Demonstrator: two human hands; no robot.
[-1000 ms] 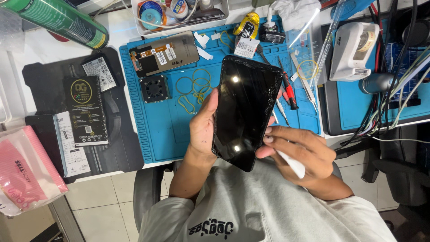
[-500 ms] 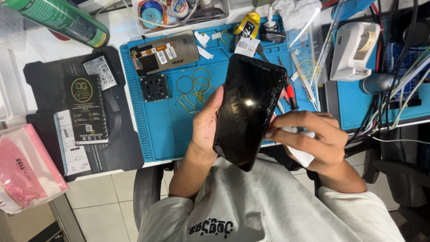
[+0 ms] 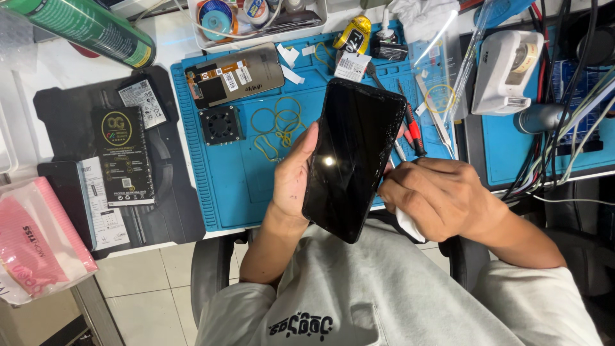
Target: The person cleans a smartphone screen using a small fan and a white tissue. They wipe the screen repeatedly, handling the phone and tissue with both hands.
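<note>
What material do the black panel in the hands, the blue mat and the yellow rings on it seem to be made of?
Black panel, held by the left hand: probably glass, glossy; it mirrors a lamp and shows fine cracks near its right edge.
Blue mat: likely silicone or rubber, matte, with moulded ridges along its border.
Yellow rings: apparently rubber bands, thin and limp, lying in uneven loops.

Bright, sharp; glare spot on phone screen (image 3: 328,161).

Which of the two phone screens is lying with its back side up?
The grey screen panel on the blue mat, showing stickers and a flex cable. The other, the black screen, is held glass-up in the left hand.
</note>
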